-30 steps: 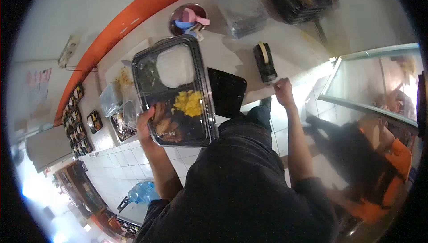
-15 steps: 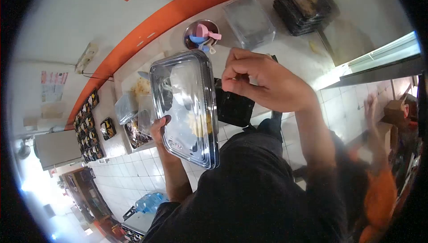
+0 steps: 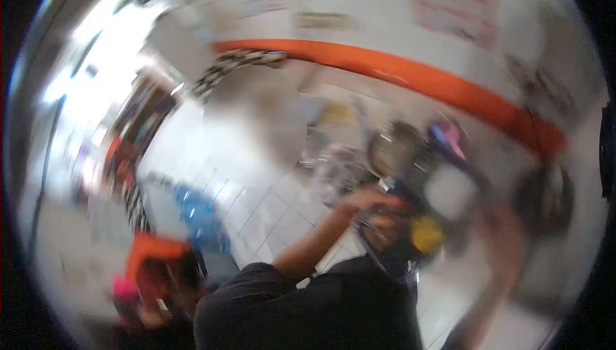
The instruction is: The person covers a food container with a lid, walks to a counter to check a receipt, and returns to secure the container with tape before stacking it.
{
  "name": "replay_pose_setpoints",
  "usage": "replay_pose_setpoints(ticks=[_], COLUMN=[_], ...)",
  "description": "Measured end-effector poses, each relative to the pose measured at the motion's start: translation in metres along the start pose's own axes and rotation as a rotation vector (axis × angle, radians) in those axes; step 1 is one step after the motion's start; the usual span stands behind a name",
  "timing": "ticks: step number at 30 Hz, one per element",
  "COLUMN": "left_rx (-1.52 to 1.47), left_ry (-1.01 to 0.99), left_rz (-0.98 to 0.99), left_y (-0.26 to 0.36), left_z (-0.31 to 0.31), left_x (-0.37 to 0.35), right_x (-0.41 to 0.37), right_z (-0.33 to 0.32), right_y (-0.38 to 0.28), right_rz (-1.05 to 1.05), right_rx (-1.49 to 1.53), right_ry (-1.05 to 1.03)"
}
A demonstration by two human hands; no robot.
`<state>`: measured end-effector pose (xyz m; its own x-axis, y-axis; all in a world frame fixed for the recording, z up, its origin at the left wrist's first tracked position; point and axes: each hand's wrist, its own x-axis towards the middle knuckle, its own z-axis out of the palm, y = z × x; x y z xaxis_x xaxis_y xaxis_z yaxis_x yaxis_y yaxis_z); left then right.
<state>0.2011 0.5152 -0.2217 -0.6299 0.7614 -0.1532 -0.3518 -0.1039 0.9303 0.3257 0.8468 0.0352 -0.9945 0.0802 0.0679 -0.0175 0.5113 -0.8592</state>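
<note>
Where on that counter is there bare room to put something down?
Through the blur, the counter looks bare between the pink utensil and the dark shape at right, and in a strip between the metal pan and the orange band. It's crowded around the pan in this view: clutter, the left hand and its meal tray.

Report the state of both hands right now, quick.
Left hand: closed, holding the food box by its edge.
Right hand: near the box's other side; too blurred to tell open or closed.
</note>
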Motion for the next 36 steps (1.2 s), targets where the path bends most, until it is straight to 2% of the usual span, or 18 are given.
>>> replay_pose_setpoints(ticks=[1, 2, 4, 5, 7, 9, 11, 12, 14, 20, 26, 27, 28, 29, 30, 31, 33, 36], left_rx=[-0.027, 0.004, -0.369, -0.372, -0.412, -0.459, -0.506, -0.576, -0.554, -0.558, -0.499, -0.45, -0.46, -0.613, -0.679, -0.668, -0.483, -0.772], left_ry=[-0.113, 0.081, 0.157, 0.17, 0.216, 0.131, 0.232, 0.131, 0.163, 0.253, 0.299, 0.27, 0.479, 0.329, 0.219, 0.416, 0.484, 0.351], left_rz=[0.28, -0.125, -0.146, -0.112, 0.066, 0.106, 0.084, 0.107, 0.127, 0.174, 0.15, 0.177, -0.095, 0.055, 0.232, 0.155, 0.319, 0.278], left_y=[-0.012, 0.005, 0.087, 0.105, 0.122, 0.103, 0.107, 0.106, 0.106, 0.082, 0.061, 0.088, 0.111, 0.084, 0.083, 0.096, 0.07, 0.052], left_z=[-0.001, 0.011, 0.1, 0.122, 0.153, 0.154, 0.173, 0.176, 0.189, 0.202, 0.197, 0.208, 0.227, 0.213, 0.212, 0.235, 0.223, 0.212], left_x=[-0.001, 0.005, -0.007, -0.013, -0.016, -0.006, -0.012, -0.015, -0.017, -0.014, -0.02, -0.022, -0.027, -0.029, -0.023, -0.028, -0.014, -0.006], right_x=[0.001, 0.003, 0.003, 0.002, -0.004, 0.0, 0.005, 0.005, 0.007, 0.013, 0.015, 0.015, 0.018, 0.022, 0.022, 0.029, 0.025, 0.03], right_z=[-0.003, -0.007, -0.034, -0.035, -0.037, -0.049, -0.051, -0.056, -0.062, -0.076, -0.074, -0.072, -0.08, -0.08, -0.093, -0.095, -0.105, -0.111], right_y=[0.013, 0.02, 0.002, 0.01, 0.027, 0.029, 0.045, 0.044, 0.037, 0.054, 0.089, 0.085, 0.076, 0.075, 0.067, 0.068, 0.061, 0.07], right_rz=[-0.126, -0.119, 0.41, 0.378, 0.17, 0.159, -0.195, -0.198, -0.096, -0.105, -0.305, -0.355, -0.359, -0.422, -0.31, -0.533, -0.518, -0.636], right_rx=[-0.191, -0.115, -0.171, -0.187, -0.031, -0.162, 0.112, 0.111, 0.454, 0.504, 0.431, 0.34, 0.421, 0.444, 0.361, 0.35, 0.442, 0.463], right_ry=[0.078, 0.035, -0.164, -0.172, 0.083, 0.066, 0.048, 0.041, -0.166, -0.294, -0.147, -0.07, -0.215, -0.268, -0.39, -0.401, -0.428, -0.387])
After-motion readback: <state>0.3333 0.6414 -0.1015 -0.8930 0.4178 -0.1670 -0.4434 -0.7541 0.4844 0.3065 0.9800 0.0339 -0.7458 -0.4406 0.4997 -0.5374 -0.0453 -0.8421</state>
